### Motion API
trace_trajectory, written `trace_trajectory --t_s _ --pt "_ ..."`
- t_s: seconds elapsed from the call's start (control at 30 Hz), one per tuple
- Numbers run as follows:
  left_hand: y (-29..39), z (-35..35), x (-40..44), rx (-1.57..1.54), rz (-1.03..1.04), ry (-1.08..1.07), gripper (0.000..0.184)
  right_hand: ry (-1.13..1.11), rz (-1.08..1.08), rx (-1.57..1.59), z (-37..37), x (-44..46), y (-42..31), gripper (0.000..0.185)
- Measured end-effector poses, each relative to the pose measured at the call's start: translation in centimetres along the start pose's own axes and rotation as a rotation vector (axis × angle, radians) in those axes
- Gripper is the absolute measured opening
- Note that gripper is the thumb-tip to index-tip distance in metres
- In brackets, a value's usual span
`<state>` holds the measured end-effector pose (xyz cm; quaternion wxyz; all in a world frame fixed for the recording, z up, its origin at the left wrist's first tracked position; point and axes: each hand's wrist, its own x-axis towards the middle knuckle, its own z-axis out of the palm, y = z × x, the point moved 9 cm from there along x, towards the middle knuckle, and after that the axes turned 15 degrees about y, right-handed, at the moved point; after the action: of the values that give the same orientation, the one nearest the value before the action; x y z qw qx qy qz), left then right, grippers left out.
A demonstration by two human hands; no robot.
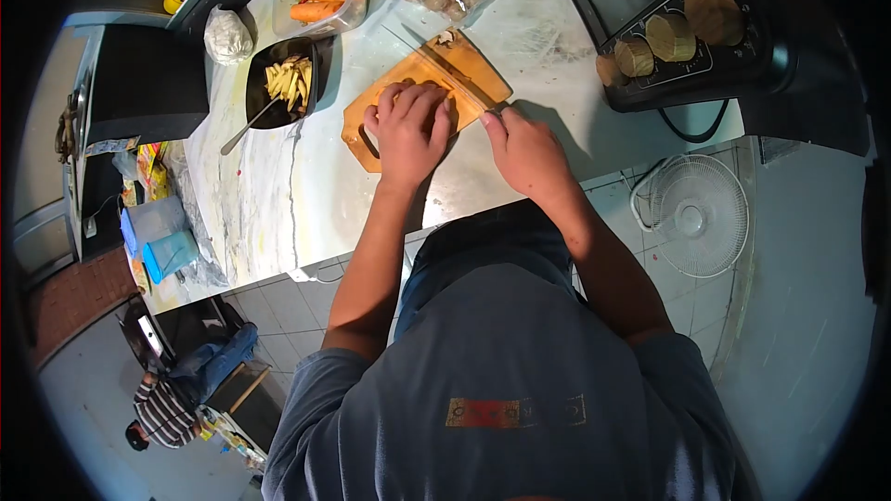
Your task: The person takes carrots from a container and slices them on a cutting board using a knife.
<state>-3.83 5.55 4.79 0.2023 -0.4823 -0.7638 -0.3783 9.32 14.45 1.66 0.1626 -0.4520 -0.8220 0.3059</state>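
A wooden cutting board (pixel 490 83) is seen from above on a marbled tabletop (pixel 251 213), at the upper centre of the frame. A knife (pixel 450 74) is held over it by the right hand (pixel 527 150), whose grip is closed on the handle near the board's right edge. The blade's long axis is slanted from that hand toward the upper left of the frame, across the board. The left hand (pixel 408 125) is laid palm down on the board, just left of the blade, with fingers bent and close together. Whatever lies beneath them is covered, so whether anything is held there cannot be told. Farther left, a black bowl (pixel 255 97) of pale yellow strips (pixel 290 83) is seen.
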Motion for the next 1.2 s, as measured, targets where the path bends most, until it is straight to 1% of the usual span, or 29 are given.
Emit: trace_trajectory --t_s 0.07,0.33,0.5,0.87,1.2 --pt "0.0 0.3 -0.3 0.023 0.006 -0.016 0.016 -0.051 0.010 0.025 0.4 0.0 -0.3 0.043" --pt "0.3 0.3 -0.4 0.055 0.055 0.009 0.014 -0.063 -0.005 0.001 1.0 -0.2 -0.5 0.045" --pt "0.2 0.5 -0.5 0.047 0.048 -0.002 0.014 -0.030 -0.011 0.014 0.7 -0.2 -0.7 0.044" --pt "0.0 0.5 -0.6 0.033 0.036 -0.015 0.014 -0.100 0.008 -0.017 1.2 0.1 -0.3 0.046" --pt "-0.1 0.6 -0.5 0.039 0.025 -0.025 0.014 -0.115 0.042 -0.022 1.1 0.2 -0.3 0.047"
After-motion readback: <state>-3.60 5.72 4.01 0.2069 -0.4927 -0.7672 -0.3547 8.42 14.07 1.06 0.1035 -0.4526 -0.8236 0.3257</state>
